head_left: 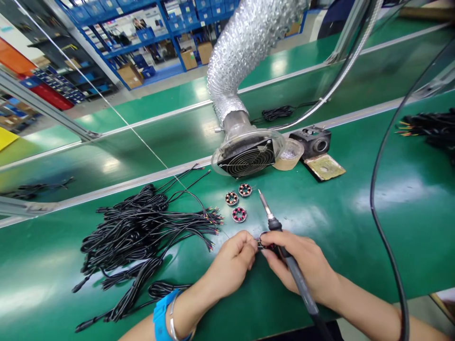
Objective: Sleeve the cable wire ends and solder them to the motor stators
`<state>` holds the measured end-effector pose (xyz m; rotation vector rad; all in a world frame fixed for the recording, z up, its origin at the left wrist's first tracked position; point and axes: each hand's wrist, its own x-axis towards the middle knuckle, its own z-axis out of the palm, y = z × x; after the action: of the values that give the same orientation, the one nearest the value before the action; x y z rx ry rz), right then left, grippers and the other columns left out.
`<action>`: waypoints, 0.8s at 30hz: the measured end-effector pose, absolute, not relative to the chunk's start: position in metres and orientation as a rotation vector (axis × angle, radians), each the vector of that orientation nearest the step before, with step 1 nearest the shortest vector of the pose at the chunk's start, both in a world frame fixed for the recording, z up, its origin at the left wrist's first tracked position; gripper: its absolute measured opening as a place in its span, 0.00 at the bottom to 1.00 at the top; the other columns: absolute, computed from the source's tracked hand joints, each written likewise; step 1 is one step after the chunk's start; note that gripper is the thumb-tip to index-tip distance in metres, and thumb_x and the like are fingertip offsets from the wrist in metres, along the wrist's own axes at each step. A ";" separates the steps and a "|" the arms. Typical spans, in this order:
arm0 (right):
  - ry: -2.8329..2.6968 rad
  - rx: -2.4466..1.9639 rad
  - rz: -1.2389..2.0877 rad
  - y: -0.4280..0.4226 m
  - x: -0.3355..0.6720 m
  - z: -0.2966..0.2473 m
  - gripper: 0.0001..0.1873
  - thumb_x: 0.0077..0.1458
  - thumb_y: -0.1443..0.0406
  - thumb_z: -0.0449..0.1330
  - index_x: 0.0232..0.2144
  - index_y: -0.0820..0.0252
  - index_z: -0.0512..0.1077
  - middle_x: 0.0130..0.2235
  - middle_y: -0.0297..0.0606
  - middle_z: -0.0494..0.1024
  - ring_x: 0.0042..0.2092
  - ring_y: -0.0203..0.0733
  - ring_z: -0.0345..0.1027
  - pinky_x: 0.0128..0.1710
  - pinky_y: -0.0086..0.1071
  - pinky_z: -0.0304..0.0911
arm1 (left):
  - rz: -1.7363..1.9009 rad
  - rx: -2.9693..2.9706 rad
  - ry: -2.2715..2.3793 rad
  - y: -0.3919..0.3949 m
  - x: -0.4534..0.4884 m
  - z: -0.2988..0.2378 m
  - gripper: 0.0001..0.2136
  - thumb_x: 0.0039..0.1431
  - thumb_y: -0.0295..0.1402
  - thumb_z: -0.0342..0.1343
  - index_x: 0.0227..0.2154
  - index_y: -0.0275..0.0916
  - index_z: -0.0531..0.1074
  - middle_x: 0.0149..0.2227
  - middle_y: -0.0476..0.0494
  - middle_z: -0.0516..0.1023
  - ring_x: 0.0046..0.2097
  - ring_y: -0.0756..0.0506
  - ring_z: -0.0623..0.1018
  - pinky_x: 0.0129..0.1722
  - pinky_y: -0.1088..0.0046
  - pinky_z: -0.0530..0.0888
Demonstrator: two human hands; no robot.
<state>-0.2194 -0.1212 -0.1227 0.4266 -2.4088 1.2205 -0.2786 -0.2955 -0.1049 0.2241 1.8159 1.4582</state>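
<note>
My left hand (232, 263) is closed in a pinch, its fingertips meeting my right hand over a small round coil part (263, 240) that both hands grip. My right hand (305, 267) also holds a black soldering iron (275, 225), with its metal tip pointing up and away from me. Three small round copper-wound coils (238, 201) lie on the green mat (355, 227) just beyond the hands. A big heap of black cables (142, 227) with stripped coloured ends lies to the left, and thin wire ends reach toward my left hand.
A fume fan (247, 158) on a silver flexible duct (245, 52) stands behind the coils. Beside it are a roll of tape (289, 155), a black iron stand (313, 141) and a yellowed sponge (324, 166). More wires (430, 125) lie far right. A black cord (377, 199) hangs across the right.
</note>
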 end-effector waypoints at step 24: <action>-2.216 0.270 1.367 -0.105 -0.196 -0.110 0.25 0.59 0.74 0.55 0.58 0.56 0.67 0.39 0.38 0.79 0.36 0.41 0.75 0.36 0.33 0.72 | 1.323 0.344 2.183 -0.293 -0.274 -0.106 0.13 0.67 0.39 0.45 0.26 0.40 0.58 0.23 0.56 0.57 0.27 0.51 0.59 0.28 0.75 0.58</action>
<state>-0.1964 -0.1049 -0.1101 0.2705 -2.2162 1.3672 -0.2739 -0.2927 -0.1060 0.3443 2.1825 1.3229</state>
